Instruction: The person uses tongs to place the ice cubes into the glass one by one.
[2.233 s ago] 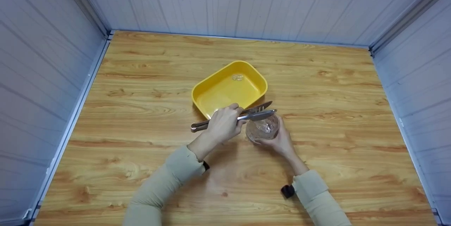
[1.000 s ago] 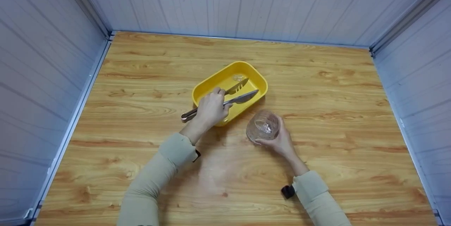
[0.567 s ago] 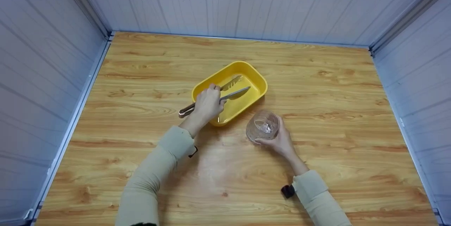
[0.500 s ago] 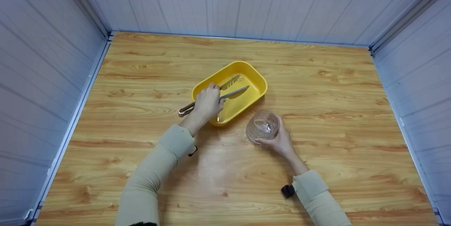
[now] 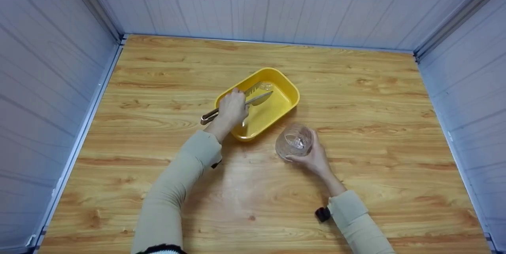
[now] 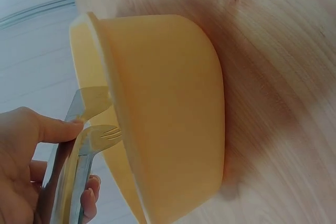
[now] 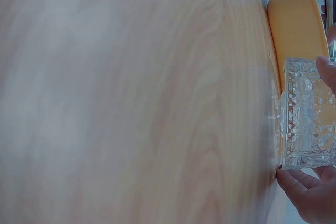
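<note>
My left hand (image 5: pixel 232 107) grips a pair of metal tongs (image 5: pixel 259 99) over the left side of a yellow tub (image 5: pixel 272 108). One tong end is slotted like a fork, the other is a plain blade, and they stand apart. In the left wrist view both tong ends (image 6: pixel 105 135) reach past the tub's rim. Small clear pieces (image 5: pixel 266 86) lie at the tub's far end, close to the tong tips. Fingers and thumb of my right hand (image 5: pixel 315 159) curl round a clear patterned glass (image 5: pixel 290 147) on the table; something clear and shiny shows inside it.
The tub stands on a wood-grain table (image 5: pixel 371 135), just behind and left of the glass. Pale panel walls (image 5: pixel 253 4) close off the back and both sides. A black strapped device (image 5: pixel 323 214) sits at the right wrist.
My left hand has carried the tongs from above the glass, left and back into the space over the tub, drifting slightly farther back lately. The right hand and glass have stayed put.
</note>
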A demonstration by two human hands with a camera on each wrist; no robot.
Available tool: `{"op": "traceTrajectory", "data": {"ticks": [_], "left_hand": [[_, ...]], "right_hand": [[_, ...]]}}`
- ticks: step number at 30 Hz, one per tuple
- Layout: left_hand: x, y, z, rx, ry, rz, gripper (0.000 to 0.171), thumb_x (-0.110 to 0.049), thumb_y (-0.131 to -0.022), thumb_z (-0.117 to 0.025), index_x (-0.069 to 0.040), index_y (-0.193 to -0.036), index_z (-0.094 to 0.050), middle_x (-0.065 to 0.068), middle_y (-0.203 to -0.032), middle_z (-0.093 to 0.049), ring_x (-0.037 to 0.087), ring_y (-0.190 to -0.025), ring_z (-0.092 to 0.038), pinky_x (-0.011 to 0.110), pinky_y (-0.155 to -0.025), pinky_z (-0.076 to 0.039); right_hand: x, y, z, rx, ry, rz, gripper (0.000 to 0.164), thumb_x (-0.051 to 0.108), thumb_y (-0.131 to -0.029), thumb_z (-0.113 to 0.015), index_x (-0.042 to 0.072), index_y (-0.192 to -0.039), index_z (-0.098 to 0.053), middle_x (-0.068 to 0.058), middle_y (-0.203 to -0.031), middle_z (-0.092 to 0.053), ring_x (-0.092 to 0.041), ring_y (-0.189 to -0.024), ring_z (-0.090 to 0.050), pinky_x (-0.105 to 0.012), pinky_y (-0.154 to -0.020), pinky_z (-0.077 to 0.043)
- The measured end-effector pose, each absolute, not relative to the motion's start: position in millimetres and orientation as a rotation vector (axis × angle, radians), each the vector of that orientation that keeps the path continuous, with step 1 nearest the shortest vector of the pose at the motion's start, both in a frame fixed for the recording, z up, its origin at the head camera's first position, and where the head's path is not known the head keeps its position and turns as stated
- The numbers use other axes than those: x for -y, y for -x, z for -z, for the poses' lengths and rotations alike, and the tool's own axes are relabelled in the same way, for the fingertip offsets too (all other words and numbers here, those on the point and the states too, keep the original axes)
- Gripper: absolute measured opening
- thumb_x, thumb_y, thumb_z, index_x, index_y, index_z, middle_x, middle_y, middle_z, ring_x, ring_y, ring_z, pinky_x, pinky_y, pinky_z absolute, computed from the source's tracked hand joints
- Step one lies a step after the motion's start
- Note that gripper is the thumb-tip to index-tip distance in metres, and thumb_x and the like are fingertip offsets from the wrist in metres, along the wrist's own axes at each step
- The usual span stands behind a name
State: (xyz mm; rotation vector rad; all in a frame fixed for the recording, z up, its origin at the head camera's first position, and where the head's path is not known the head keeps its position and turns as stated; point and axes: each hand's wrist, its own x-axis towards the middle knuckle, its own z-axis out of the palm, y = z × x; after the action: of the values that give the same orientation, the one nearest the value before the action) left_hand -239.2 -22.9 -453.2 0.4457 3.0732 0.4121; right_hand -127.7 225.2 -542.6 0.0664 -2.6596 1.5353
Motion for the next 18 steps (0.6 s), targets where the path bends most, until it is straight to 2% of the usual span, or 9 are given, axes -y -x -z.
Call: {"op": "traceTrajectory", "data": {"ticks": [18], "left_hand": [[11,258,463,-3.04,-0.414,-0.341,0.022,-0.01,-0.079,-0.054,0.004,-0.094,-0.062,0.018,-0.096,-0.055,0.032,-0.076,-0.059,0.04,-0.062,-0.049]], "right_hand": [[-225,128,539,2.677,-0.061,-1.56,0.1,0.025,-0.05,-0.086,0.006,-0.131,-0.031,-0.015,-0.128,-0.044,-0.026,-0.118,-0.039,-0.037,-0.099,-0.027]]}}
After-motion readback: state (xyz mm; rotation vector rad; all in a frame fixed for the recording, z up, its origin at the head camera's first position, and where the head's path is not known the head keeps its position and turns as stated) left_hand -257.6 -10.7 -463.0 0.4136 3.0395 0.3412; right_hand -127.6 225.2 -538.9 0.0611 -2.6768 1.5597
